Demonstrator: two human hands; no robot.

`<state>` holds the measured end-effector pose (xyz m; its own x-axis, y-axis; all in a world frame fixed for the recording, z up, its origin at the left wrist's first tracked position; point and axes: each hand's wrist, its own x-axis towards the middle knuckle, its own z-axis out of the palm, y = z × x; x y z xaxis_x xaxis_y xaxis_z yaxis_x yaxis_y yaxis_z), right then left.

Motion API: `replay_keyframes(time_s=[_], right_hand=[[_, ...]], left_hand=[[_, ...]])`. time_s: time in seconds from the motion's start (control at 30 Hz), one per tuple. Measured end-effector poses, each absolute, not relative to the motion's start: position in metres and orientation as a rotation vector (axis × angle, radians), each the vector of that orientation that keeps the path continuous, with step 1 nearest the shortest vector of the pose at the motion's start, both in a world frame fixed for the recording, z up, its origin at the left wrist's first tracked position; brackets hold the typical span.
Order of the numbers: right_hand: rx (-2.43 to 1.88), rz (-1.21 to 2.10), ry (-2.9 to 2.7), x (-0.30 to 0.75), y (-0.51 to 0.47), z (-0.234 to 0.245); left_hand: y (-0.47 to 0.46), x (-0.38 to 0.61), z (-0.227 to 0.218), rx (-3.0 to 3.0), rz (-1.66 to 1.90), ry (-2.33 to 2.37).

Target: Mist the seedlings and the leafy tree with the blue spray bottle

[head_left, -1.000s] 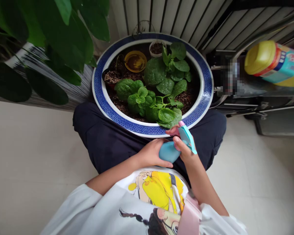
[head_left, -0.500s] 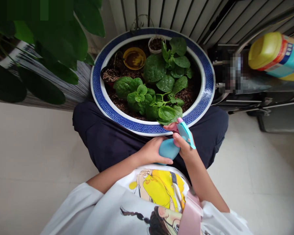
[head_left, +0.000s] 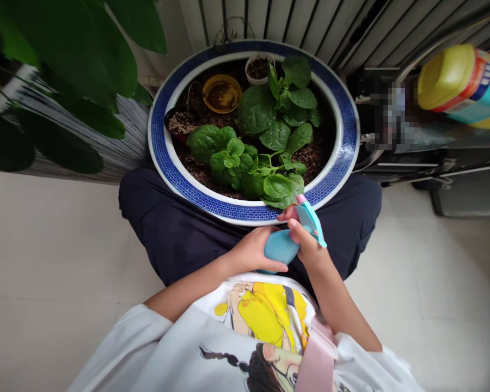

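Observation:
A blue spray bottle [head_left: 281,246] with a pink nozzle is held tilted in front of my lap, its nozzle beside the near rim of a big planter. My left hand [head_left: 251,250] is wrapped round the bottle's body. Around the neck and trigger closes my right hand [head_left: 304,239], its fingers partly hidden behind the sprayer head. Just beyond the nozzle, green leafy plants [head_left: 275,188] grow in dark soil, and some leaves look wet. The round planter [head_left: 212,208] has a blue patterned rim with white edges.
Inside the planter are a yellow dish [head_left: 222,93], a small white pot [head_left: 258,69] and a dark pot of gritty soil [head_left: 182,122]. Large leaves [head_left: 85,49] hang at the left. A yellow-lidded container [head_left: 447,79] stands at the right, near a slatted wall [head_left: 277,22].
My view has shifted slightly. The right hand's fingers at the trigger look drawn in a little more; both hands stay on the spray bottle.

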<state>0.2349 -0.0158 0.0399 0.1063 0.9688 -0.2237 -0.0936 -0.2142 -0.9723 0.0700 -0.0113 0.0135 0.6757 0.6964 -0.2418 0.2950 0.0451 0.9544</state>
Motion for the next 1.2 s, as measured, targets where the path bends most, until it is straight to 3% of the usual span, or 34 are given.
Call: replay_keyframes(time_s=[1.2], right_hand=[[-1.244, 1.386, -0.854, 0.2312, -0.0177, 0.0386]], left_hand=[[-0.0092, 0.0700, 0.0156, 1.523, 0.301, 0.900]])
